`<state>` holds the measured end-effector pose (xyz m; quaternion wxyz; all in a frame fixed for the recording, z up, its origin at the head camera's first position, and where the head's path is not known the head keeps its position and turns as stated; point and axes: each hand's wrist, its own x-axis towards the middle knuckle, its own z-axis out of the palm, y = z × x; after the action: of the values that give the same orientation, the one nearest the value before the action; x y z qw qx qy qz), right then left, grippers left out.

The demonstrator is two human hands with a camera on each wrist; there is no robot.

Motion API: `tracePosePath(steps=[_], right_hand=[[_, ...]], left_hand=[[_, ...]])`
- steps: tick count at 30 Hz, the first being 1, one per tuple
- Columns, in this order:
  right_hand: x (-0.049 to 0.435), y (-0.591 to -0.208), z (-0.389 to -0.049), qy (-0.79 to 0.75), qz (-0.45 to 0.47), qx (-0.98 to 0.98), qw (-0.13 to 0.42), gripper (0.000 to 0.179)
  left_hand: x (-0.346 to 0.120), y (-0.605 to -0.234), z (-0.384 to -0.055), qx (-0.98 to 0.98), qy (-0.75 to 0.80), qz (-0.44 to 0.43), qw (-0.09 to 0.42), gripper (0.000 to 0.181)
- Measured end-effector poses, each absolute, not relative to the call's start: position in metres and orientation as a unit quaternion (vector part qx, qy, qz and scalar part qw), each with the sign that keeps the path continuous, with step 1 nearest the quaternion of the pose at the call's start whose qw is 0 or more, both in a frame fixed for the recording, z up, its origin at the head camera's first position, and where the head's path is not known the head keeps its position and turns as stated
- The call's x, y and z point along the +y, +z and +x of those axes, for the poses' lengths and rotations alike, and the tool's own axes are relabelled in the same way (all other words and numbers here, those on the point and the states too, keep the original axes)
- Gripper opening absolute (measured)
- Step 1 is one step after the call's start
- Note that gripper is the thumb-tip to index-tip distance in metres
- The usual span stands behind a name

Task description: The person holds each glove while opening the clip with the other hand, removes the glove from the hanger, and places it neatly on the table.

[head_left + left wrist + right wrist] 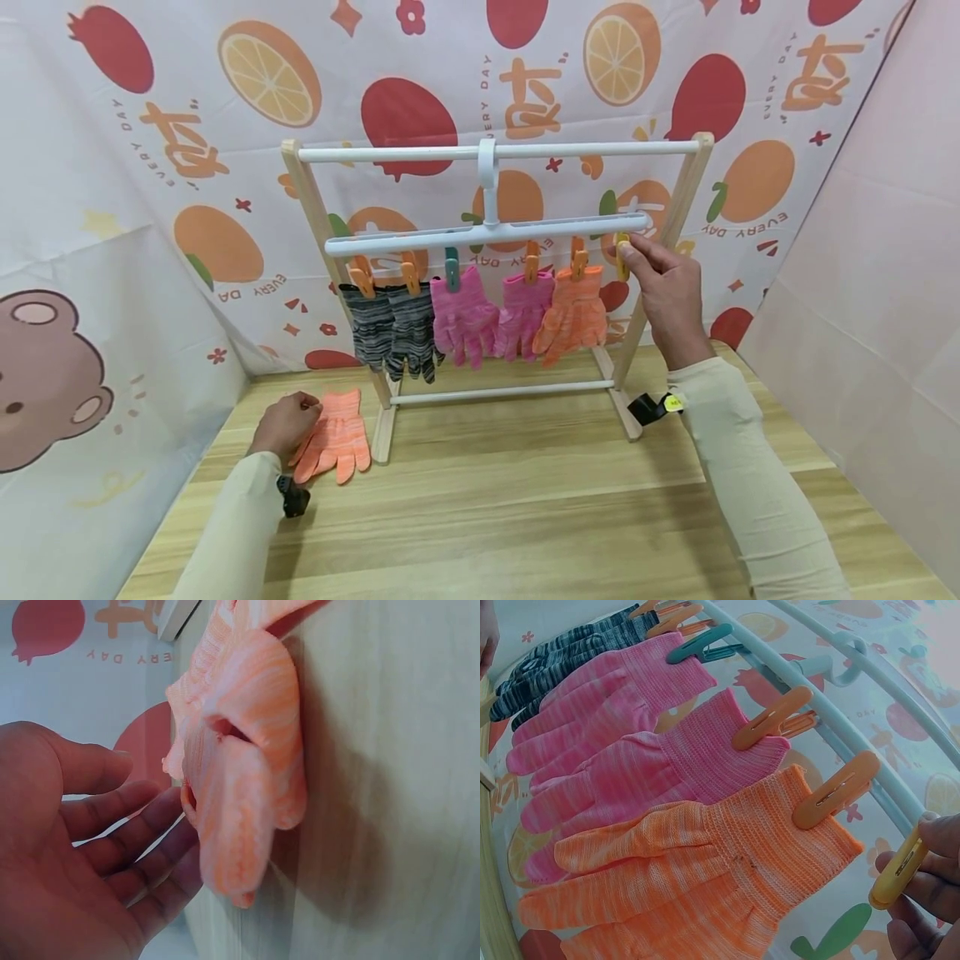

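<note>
Right hand (675, 287): thumb and fingers together, clamped on one yellow clothespin (622, 258) just under the right end of the white hanger (420, 241). Left hand (287, 423): fingers loosely bent, thumb apart, beside one loose orange glove (341, 437) on the wooden table (487, 508); contact we cannot tell. Clipped to the hanger, we count two grey-black gloves (372, 325), two pink gloves (462, 315), one further orange glove (577, 310).

A hand could pass along the near edge of the desk (480, 525), before the rack (502, 392) — hanging gloves (465, 312) block its middle, and the left hand (287, 422) obstructs the left edge.
</note>
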<state>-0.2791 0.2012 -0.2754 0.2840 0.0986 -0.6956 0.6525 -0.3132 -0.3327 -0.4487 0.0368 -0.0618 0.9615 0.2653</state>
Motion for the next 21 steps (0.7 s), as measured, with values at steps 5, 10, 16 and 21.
tracePosePath(steps=[5,10,16,21], right_hand=[[0.202,-0.275,-0.278,0.646,0.093,-0.705,0.277,0.039],[0.200,-0.277,-0.278,0.660,0.106,-0.693,0.271,0.040],[0.200,-0.278,-0.278,0.662,0.114,-0.691,0.266,0.041],[0.201,-0.280,-0.279,0.666,0.116,-0.690,0.259,0.043]], left_hand=[[-0.332,-0.447,-0.310,0.963,0.262,-0.054,0.027,0.040],[-0.326,-0.439,-0.304,0.965,0.255,-0.056,-0.015,0.039],[-0.313,-0.416,-0.294,0.967,0.242,-0.015,-0.076,0.035],[-0.295,-0.397,-0.282,0.965,0.240,0.018,-0.105,0.032]])
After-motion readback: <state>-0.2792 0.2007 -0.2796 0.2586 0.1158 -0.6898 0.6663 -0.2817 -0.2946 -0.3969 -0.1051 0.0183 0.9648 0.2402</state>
